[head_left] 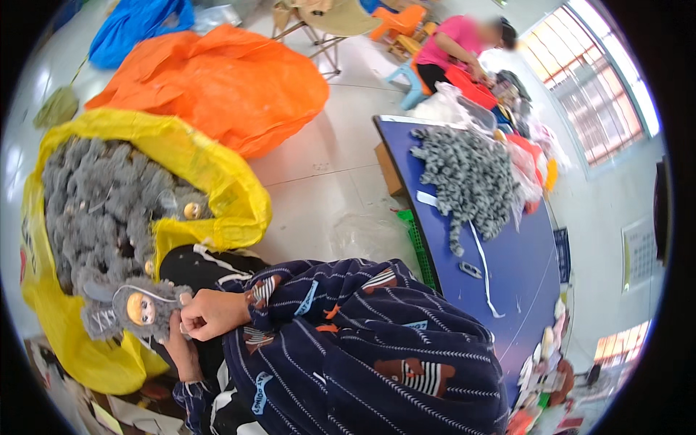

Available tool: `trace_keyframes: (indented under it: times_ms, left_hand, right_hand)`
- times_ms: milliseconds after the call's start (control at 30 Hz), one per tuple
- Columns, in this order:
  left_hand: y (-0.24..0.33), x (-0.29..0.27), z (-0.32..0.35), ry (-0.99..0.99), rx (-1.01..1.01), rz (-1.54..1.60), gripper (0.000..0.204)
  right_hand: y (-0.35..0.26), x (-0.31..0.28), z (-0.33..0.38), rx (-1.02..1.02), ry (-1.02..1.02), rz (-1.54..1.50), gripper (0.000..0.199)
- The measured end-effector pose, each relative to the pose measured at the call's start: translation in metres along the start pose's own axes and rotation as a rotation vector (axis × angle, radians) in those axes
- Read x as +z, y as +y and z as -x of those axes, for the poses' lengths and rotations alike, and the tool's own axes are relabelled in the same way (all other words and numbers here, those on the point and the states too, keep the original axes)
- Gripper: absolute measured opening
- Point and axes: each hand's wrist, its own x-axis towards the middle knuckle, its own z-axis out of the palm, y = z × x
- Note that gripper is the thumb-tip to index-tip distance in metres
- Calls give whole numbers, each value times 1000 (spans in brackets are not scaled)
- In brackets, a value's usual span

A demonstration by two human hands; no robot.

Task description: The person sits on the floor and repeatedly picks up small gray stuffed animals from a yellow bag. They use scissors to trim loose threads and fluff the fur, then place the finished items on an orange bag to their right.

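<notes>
A grey fluffy doll [143,308] with a yellow fringe and a small face lies sideways above the yellow sack's near edge. My left hand [181,349] grips its lower end from below, fingers closed around the plush. Close beside it, my right hand [214,315] is closed in a pinch against the same end of the doll; what its fingertips hold is hidden. A thin pale line, like a cord, curves over the doll's top. Behind it, the open yellow sack [243,196] is filled with similar grey plush [109,196], with a few doll faces showing.
An orange sack [225,87] and a blue bag [138,29] lie on the floor beyond. To the right stands a blue table [522,268] with a heap of mottled grey plush pieces [467,170] and a white strip. A person in pink [460,43] works at its far end.
</notes>
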Motion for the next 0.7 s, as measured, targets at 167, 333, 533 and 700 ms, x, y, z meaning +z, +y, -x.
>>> trace_keyframes:
  times_ms: [167, 333, 533, 700]
  left_hand:
    - [23, 19, 0, 85, -218, 236, 28]
    - [16, 7, -13, 26, -158, 200, 30]
    - [27, 9, -8, 56, -101, 279, 31]
    - [24, 9, -7, 39, -133, 325, 31]
  right_hand:
    - [15, -11, 5, 78, 88, 450, 23]
    - [10, -28, 15, 133, -126, 733, 16]
    - [-105, -124, 118, 599, 276, 991, 23]
    - [-201, -176, 290, 1715, 678, 1352, 37]
